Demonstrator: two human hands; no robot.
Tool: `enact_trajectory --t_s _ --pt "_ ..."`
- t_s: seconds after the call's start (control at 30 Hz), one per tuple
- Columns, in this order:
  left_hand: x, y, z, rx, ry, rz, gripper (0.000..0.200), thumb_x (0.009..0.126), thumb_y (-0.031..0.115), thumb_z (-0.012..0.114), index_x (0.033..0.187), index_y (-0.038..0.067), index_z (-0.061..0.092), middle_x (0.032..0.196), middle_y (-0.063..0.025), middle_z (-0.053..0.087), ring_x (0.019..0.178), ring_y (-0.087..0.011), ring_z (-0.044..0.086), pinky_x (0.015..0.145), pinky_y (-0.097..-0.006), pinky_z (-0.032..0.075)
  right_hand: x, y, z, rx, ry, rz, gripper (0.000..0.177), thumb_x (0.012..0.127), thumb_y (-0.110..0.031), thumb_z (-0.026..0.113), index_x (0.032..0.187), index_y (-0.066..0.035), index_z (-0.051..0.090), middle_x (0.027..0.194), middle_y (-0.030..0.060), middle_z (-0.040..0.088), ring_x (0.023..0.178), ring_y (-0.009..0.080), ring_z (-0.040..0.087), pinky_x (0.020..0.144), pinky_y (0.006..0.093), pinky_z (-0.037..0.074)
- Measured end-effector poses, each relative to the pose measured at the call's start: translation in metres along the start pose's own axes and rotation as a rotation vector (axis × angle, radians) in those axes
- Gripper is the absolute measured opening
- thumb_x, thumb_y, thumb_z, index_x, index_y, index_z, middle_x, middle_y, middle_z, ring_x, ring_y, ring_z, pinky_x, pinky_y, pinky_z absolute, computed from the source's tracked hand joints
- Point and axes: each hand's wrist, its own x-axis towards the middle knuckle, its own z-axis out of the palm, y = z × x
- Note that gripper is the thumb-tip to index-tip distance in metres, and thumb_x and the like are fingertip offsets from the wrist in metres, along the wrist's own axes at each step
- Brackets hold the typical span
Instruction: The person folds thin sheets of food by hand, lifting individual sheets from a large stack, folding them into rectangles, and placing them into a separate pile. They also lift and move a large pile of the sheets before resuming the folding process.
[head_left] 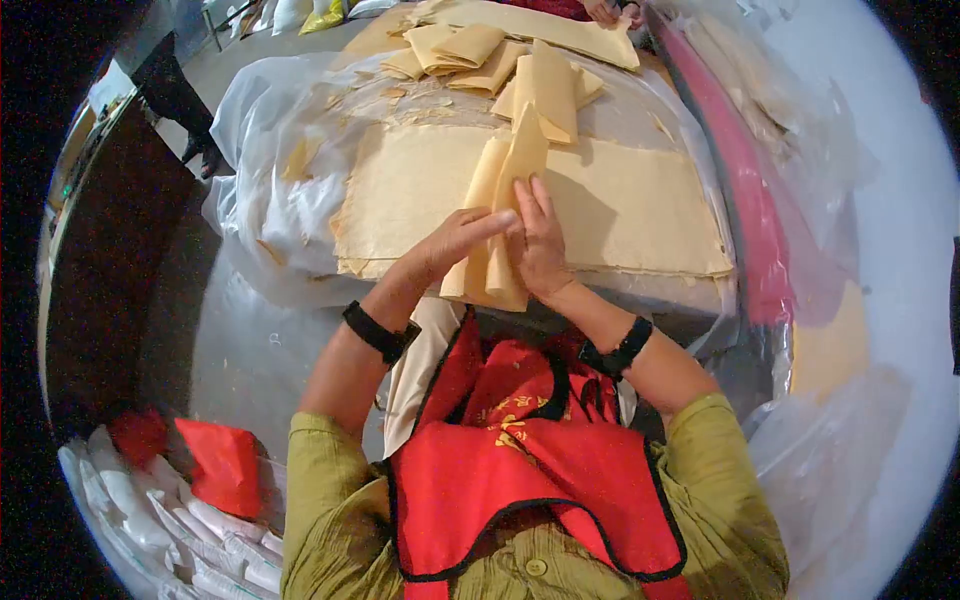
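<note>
A pale-yellow folded sheet (490, 263) is held lengthwise between my two hands, over the near edge of the stack. My left hand (455, 238) reaches across it from the left, closed on it; some of its fingers are hidden. Along the fold's right side lies my right hand (540, 240), its fingers fairly straight and close together, holding the sheet against the left hand. Beneath is a broad stack of flat yellow sheets (640, 205). Just beyond stands another folded sheet (548, 95), apart from my hands.
More folded sheets (465, 45) lie in a pile at the far side. Clear plastic (265, 150) drapes the table's left side; pink material under plastic (745, 200) runs along the right. Another person's hands (610, 12) are at the far end. White sacks (190, 530) lie lower left.
</note>
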Motion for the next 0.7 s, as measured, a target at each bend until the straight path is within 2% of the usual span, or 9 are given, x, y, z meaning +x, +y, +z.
enact_trajectory --t_s 0.03,0.13,0.23,0.33,0.43,0.57,0.67,0.7 --pt "-0.001 0.002 0.0 -0.033 0.002 0.033 0.043 0.084 0.036 0.052 0.105 -0.002 0.054 0.097 -0.0099 0.059 0.089 -0.0182 0.055 0.079 -0.0305 0.044 0.001 0.001 0.007 -0.05 -0.021 0.004 0.048 0.084 -0.029 0.047 0.12 0.003 0.04 0.126 0.0283 0.032 0.115 0.0426 0.034 0.097 0.0431 0.029" --pt "0.004 -0.009 -0.011 -0.005 0.071 0.047 0.038 0.084 0.03 0.053 0.104 -0.002 0.055 0.092 -0.0084 0.06 0.083 -0.018 0.056 0.075 -0.0306 0.045 0.001 0.001 0.017 -0.193 -0.1 -0.011 0.046 0.081 -0.021 0.05 0.12 0.002 0.041 0.128 0.0262 0.031 0.117 0.0399 0.033 0.097 0.0441 0.029" --pt "0.021 -0.036 -0.023 0.242 0.234 0.187 0.034 0.083 0.024 0.054 0.105 -0.001 0.054 0.088 -0.0116 0.062 0.078 -0.0197 0.058 0.07 -0.0306 0.047 0.001 0.005 0.026 -0.291 -0.161 -0.022 0.044 0.08 -0.019 0.05 0.119 -0.001 0.042 0.13 0.0226 0.032 0.119 0.0369 0.032 0.097 0.0453 0.028" --pt "0.01 -0.028 -0.015 0.683 0.526 0.236 0.032 0.078 0.017 0.054 0.105 0.0 0.054 0.089 -0.0201 0.06 0.076 -0.0295 0.061 0.064 -0.0371 0.048 0.0 0.004 0.032 -0.375 -0.214 0.002 0.041 0.08 -0.02 0.049 0.118 -0.005 0.045 0.131 0.018 0.033 0.12 0.0339 0.032 0.096 0.0479 0.027" --pt "0.007 -0.03 -0.008 1.014 0.662 0.267 0.035 0.076 0.017 0.054 0.109 0.004 0.053 0.086 -0.0188 0.059 0.074 -0.0347 0.059 0.063 -0.0405 0.048 0.001 0.012 0.035 -0.422 -0.293 -0.005 0.04 0.081 -0.023 0.048 0.118 -0.009 0.045 0.132 0.0148 0.033 0.121 0.0318 0.032 0.096 0.0508 0.024" --pt "0.003 -0.025 -0.005 1.09 0.66 0.177 0.026 0.076 0.016 0.052 0.099 0.006 0.055 0.077 -0.015 0.056 0.069 -0.0316 0.059 0.06 -0.04 0.048 0.017 0.015 0.02 -0.475 -0.566 -0.021 0.041 0.083 -0.026 0.046 0.122 -0.013 0.043 0.133 0.0137 0.033 0.123 0.0303 0.029 0.097 0.0523 0.021" --pt "0.004 -0.024 -0.007 1.159 0.659 0.201 0.016 0.075 0.013 0.05 0.089 0.006 0.055 0.072 -0.0126 0.053 0.065 -0.0299 0.058 0.056 -0.0393 0.047 0.027 0.028 0.02 -0.518 -0.49 -0.307 0.042 0.084 -0.025 0.046 0.125 -0.016 0.04 0.133 0.0133 0.032 0.125 0.0297 0.025 0.099 0.0532 0.018" --pt "0.003 -0.027 -0.008 1.189 0.664 0.235 0.013 0.074 0.012 0.05 0.086 0.006 0.054 0.071 -0.012 0.052 0.064 -0.0294 0.057 0.055 -0.0389 0.046 0.031 0.033 0.025 -0.504 -0.509 -0.311 0.043 0.085 -0.027 0.045 0.127 -0.017 0.038 0.134 0.0131 0.031 0.126 0.03 0.024 0.099 0.0535 0.017"
